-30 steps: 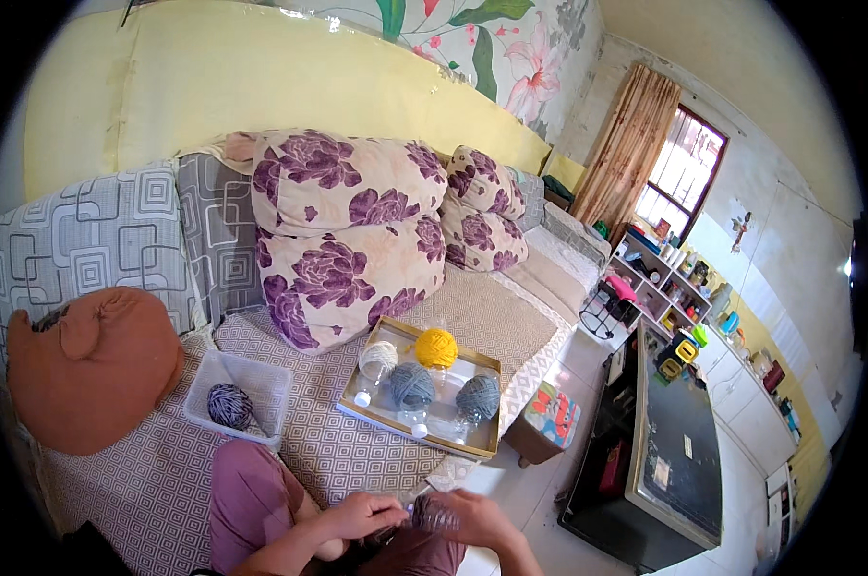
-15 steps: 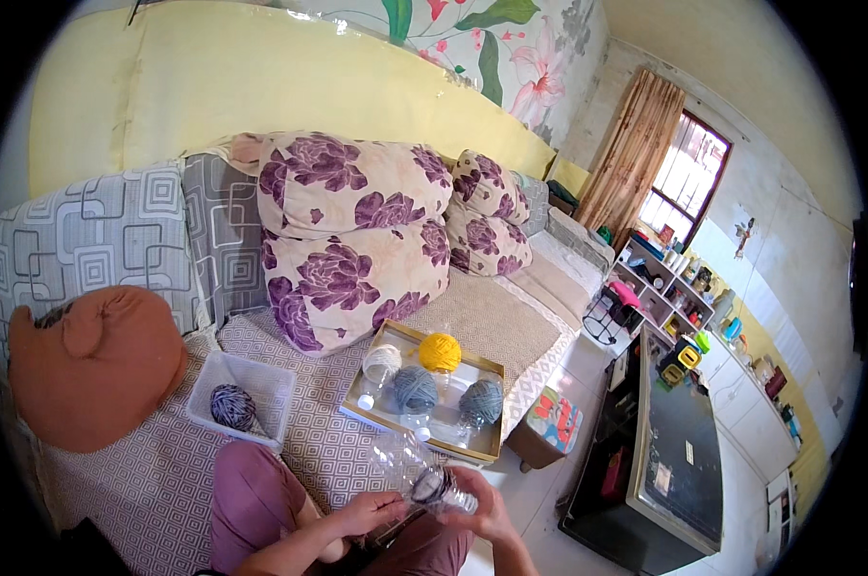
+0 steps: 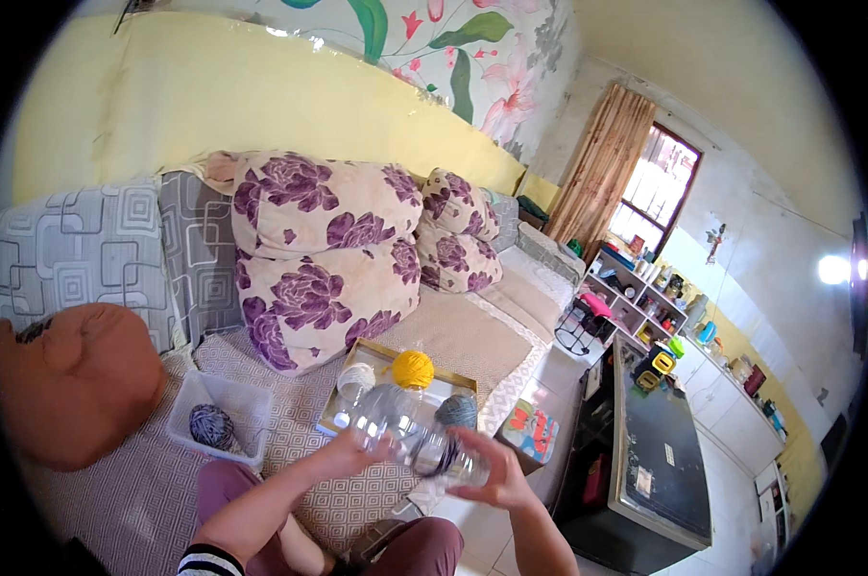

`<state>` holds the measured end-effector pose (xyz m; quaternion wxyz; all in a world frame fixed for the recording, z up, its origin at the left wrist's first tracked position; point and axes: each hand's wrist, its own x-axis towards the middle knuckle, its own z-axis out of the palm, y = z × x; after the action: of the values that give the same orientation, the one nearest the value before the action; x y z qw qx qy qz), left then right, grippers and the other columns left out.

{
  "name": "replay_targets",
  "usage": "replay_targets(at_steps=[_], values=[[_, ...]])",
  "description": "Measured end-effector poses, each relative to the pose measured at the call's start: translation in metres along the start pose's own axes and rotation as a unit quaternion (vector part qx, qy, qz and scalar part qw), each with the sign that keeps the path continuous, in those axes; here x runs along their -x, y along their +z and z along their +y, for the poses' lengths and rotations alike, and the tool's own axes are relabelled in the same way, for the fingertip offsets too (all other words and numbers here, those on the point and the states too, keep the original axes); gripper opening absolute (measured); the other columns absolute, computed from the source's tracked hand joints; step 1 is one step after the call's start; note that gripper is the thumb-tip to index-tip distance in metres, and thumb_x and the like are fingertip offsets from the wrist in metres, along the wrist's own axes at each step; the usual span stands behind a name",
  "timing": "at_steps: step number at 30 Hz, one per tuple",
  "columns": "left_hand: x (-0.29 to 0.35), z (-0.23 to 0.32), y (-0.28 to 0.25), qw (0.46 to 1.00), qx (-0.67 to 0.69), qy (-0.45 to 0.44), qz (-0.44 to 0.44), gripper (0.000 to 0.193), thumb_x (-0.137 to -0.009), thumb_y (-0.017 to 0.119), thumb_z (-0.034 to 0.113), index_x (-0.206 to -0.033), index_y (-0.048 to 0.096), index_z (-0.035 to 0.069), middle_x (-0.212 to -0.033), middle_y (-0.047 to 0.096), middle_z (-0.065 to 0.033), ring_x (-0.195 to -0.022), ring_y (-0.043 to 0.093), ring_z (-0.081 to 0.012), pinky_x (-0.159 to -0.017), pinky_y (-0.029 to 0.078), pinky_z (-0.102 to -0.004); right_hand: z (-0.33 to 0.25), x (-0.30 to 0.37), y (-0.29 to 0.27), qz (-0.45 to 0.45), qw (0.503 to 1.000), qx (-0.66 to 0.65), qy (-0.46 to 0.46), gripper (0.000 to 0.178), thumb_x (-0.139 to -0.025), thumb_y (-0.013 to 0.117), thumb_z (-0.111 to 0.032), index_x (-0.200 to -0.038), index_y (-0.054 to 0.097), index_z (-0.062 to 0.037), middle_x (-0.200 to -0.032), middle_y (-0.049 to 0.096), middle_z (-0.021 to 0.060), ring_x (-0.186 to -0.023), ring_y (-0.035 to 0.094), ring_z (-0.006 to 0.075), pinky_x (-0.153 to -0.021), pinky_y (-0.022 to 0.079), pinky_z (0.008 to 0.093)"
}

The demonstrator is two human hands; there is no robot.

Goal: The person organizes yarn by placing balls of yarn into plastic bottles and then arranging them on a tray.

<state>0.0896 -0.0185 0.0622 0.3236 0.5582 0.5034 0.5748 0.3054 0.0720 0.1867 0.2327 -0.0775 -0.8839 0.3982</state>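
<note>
A clear plastic bottle [image 3: 386, 415] is held up in front of the tray, lying nearly sideways. My left hand [image 3: 355, 453] grips it from below on its left part. My right hand [image 3: 496, 472] has its fingers around the other end. Dark strands, apparently yarn, show through the plastic near my right hand. Behind the bottle, a shallow box tray [image 3: 334, 408] with a gold rim holds a yellow yarn ball [image 3: 413, 369], a white yarn ball [image 3: 355, 378] and a grey-blue yarn ball [image 3: 456, 411]. The bottle covers part of the tray.
To the left, a translucent plastic bin [image 3: 254, 413] contains a mottled dark yarn ball [image 3: 211, 424]. Beyond it sits a brown cushion [image 3: 88, 384]. Flowered cushions [image 3: 324, 259] line the sofa back. A patterned stool [image 3: 532, 432] and a dark glass-topped table [image 3: 660, 461] stand at the right.
Both hands have raised the bottle up toward the tray, so it now overlaps the yarn there. The head view has shifted, moving the room slightly left in the picture.
</note>
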Motion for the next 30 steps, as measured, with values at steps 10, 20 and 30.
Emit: replay_targets(at_steps=[10,20,30], values=[[-0.016,0.024,-0.017,0.995,-0.073,0.015,-0.069,0.022,-0.085,0.054,0.025,-0.085,0.06,0.003,-0.068,0.059,-0.0009,-0.063,0.051,-0.0068,-0.059,0.042,-0.0228,0.016,-0.012,-0.006,-0.283,0.938,0.193,0.047,0.068,-0.061,0.07,-0.016,-0.123,0.044,-0.01,-0.105,0.055,0.0121,-0.094,0.055,0.0254,-0.084,0.043,0.0338],[-0.01,-0.013,-0.021,0.995,-0.03,0.011,-0.098,0.023,-0.088,0.05,0.025,-0.083,0.058,0.004,-0.069,0.058,-0.0026,-0.067,0.052,-0.0067,-0.063,0.042,-0.0231,0.025,-0.067,0.006,-0.086,0.894,0.438,0.031,0.064,-0.061,0.067,-0.022,-0.119,0.043,-0.009,-0.096,0.053,0.0138,-0.093,0.052,0.0315,-0.081,0.042,0.0399],[-0.012,-0.022,-0.046,0.997,-0.063,-0.034,0.0,0.022,-0.086,0.053,0.026,-0.086,0.058,0.004,-0.066,0.058,-0.0056,-0.059,0.052,-0.0117,-0.057,0.042,-0.027,0.028,-0.087,0.02,-0.153,0.985,0.064,0.053,0.075,-0.063,0.075,-0.018,-0.127,0.037,-0.0045,-0.111,0.053,0.0114,-0.1,0.052,0.0195,-0.091,0.039,0.0321]])
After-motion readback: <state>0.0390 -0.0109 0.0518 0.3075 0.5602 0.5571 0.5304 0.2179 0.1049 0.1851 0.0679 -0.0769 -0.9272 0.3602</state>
